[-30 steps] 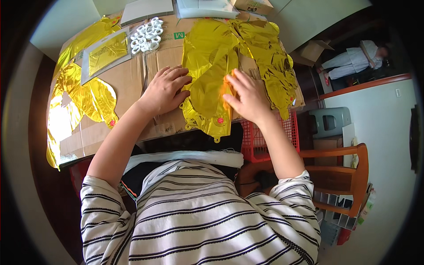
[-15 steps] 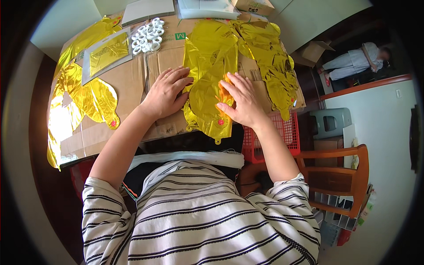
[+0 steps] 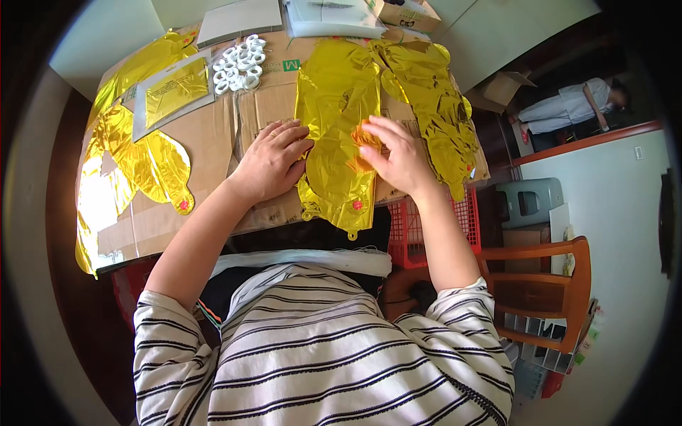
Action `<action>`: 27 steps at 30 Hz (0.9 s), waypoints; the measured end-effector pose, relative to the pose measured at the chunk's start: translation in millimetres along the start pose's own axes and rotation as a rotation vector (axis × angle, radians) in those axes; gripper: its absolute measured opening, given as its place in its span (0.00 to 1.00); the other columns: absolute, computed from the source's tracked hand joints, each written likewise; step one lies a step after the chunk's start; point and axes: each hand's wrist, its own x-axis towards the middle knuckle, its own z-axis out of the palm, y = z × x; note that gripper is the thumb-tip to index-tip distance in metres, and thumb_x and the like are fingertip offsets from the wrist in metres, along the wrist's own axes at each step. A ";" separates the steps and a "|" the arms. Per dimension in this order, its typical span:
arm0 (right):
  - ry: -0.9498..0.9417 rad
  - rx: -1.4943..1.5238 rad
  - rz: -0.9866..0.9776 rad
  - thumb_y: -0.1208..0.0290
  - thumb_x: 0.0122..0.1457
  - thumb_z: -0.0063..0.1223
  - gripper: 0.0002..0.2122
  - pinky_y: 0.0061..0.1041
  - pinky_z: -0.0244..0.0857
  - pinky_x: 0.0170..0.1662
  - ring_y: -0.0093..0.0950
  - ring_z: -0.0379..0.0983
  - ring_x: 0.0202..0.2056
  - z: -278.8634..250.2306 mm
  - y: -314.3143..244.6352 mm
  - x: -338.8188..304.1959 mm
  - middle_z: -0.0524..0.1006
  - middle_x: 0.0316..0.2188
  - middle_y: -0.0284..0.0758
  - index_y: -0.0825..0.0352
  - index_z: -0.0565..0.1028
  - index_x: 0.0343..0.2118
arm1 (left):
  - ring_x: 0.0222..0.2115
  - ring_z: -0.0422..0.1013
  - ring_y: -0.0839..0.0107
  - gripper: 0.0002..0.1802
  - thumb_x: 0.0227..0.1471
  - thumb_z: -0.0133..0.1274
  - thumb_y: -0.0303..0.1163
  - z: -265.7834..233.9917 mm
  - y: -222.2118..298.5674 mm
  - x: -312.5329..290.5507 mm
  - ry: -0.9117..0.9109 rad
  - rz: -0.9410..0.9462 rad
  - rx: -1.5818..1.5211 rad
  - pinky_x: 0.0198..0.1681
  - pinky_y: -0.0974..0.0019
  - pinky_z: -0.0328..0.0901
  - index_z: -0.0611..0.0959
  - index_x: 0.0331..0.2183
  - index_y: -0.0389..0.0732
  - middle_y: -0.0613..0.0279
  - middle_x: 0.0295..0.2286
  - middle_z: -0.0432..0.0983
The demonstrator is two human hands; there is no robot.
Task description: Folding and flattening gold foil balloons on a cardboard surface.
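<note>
The gold foil balloon [image 3: 334, 135] lies flat and uninflated on the cardboard-covered table [image 3: 213, 135], just in front of the person, its neck with a small red dot hanging over the near edge. The left hand [image 3: 270, 160] rests palm down with fingers spread, pressing on the balloon's left edge and the cardboard beside it. The right hand [image 3: 394, 156] sits on the balloon's right side, fingers curled together, seemingly pinching a crumpled bit of foil; how tightly it grips I cannot tell. To my eye the step in hand is flattening and folding the balloon. The next move looks to call for a steady left palm while the right draws the foil over without creasing it or tearing it.

Around them: a heap of more gold balloons [image 3: 433, 106] to the right, touching the one being worked. Another gold balloon [image 3: 135, 163] lies spread at the left. Near the far left sits a flat rectangular packet [image 3: 170, 92] with a pale border and gold contents. Beside it is a cluster of small white rings [image 3: 238, 64]. At the far edge are a grey flat board [image 3: 238, 21], a clear plastic bag [image 3: 334, 18] and a small brown carton [image 3: 405, 11]. A green label patch [image 3: 291, 65] shows on the cardboard. A red crate [image 3: 433, 227] stands under the table's right side.
</note>
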 end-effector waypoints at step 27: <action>-0.077 -0.419 0.029 0.52 0.67 0.45 0.29 0.40 0.45 0.69 0.39 0.52 0.68 16.7 49.6 44.0 0.58 0.67 0.46 0.68 0.64 0.64 | 0.56 0.66 0.50 0.22 0.48 0.58 0.29 -1.8 1.7 0.9 -0.003 0.020 -0.045 0.63 0.48 0.58 0.80 0.47 0.37 0.51 0.51 0.72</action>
